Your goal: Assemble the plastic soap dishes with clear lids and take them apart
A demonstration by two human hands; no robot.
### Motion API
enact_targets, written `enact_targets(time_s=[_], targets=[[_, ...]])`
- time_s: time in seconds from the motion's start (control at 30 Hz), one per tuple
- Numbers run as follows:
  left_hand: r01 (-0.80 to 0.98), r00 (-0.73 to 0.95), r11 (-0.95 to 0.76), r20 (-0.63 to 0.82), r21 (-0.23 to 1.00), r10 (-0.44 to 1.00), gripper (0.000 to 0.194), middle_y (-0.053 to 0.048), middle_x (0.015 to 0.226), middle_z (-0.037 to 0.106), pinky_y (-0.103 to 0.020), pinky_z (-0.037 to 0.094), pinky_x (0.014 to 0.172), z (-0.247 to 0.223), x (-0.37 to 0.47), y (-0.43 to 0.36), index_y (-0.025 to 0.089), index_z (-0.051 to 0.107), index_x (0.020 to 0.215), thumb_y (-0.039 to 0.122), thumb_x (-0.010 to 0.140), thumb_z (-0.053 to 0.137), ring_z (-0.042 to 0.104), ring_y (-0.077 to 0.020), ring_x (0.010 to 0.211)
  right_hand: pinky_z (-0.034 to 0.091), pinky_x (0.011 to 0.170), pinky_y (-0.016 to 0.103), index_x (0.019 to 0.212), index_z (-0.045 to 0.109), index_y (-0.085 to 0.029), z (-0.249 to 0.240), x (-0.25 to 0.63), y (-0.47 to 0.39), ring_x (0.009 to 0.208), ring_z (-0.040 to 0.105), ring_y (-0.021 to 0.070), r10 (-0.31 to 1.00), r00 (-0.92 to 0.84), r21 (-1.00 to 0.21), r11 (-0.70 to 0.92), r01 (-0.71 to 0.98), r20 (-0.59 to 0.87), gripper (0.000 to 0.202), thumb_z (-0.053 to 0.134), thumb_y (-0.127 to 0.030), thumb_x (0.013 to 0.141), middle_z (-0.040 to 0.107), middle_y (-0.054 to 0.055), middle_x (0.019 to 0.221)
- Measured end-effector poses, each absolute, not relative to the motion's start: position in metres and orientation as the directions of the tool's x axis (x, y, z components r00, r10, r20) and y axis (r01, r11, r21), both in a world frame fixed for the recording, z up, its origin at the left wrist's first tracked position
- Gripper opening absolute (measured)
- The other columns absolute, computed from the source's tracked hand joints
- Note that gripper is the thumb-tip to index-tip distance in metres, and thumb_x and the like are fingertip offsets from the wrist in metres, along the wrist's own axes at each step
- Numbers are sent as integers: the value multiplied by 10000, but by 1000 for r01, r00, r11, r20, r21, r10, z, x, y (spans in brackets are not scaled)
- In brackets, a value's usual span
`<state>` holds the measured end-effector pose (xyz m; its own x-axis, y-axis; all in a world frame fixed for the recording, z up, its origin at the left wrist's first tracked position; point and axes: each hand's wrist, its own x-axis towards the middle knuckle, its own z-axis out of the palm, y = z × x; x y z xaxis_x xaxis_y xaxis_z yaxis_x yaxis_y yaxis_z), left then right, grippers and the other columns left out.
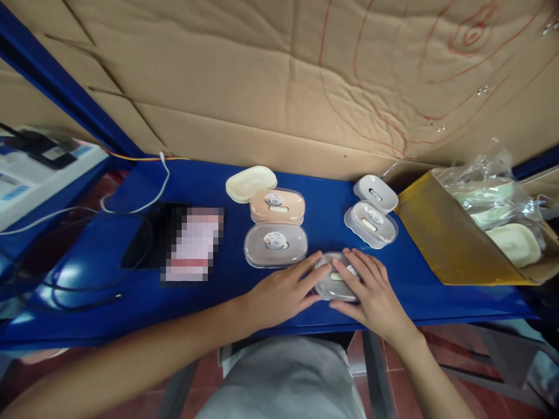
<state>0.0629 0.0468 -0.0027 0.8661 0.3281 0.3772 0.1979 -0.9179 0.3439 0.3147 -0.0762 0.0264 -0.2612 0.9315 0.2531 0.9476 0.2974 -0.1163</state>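
Observation:
Near the front edge of the blue table, a grey oval soap box (335,290) with a clear lid sits between my two hands. My left hand (290,291) grips its left side, with the fingers on the lid and the thumb low at the front. On the right side, my right hand (371,288) has its fingers over the lid and a round sticker, which they partly cover. A second grey soap box (253,247) lies just left of my hands, and a peach soap box (283,216) lies behind that. Both have clear lids with round stickers.
A cream dish (251,183) lies at the back. Two white boxes, one rear (376,194) and one front (365,233), stand right of centre. A carton (437,233) with bagged dishes is at right. A phone (194,244), cables and a power strip (56,180) are at left.

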Motion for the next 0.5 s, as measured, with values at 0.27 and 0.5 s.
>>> enact_targets(time_s=[0.27, 0.5], targets=[[174, 847, -809, 335, 561, 414, 677, -197, 1666, 531, -498, 587, 1182, 1, 67, 43, 228, 374, 1629, 253, 1047, 720, 588, -314, 1508, 482, 1195, 648, 1776, 194, -355, 24, 326, -71, 1540, 511, 412, 894, -371, -70, 399, 914, 250, 990, 708, -660, 987, 497, 161, 1708], [151, 832, -767, 338, 623, 439, 705, -189, 1682, 508, -513, 571, 1208, 2, 66, 40, 269, 358, 1630, 215, 1030, 725, 561, -334, 1530, 519, 1154, 639, 1777, 222, -293, 22, 335, -65, 1499, 542, 425, 847, -452, 24, 465, 885, 280, 996, 663, -710, 987, 524, 198, 1674]])
